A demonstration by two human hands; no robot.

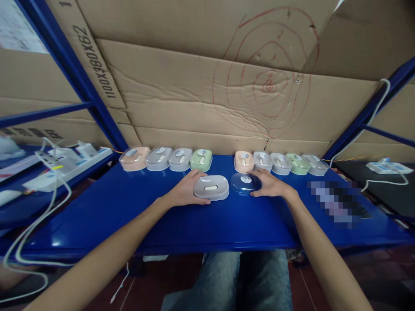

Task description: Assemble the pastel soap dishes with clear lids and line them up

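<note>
On the blue table my left hand grips the left end of a grey oval soap-box base with a slot in its middle. Just to its right lies a dark clear lid with a round sticker, and my right hand holds its right edge. Both pieces rest on the table, side by side and nearly touching.
Behind the hands, two rows of closed soap boxes stand against the cardboard wall: a left row and a right row, in peach, grey and green. White power strips with cables lie at far left and far right. Blue shelf posts flank the table.
</note>
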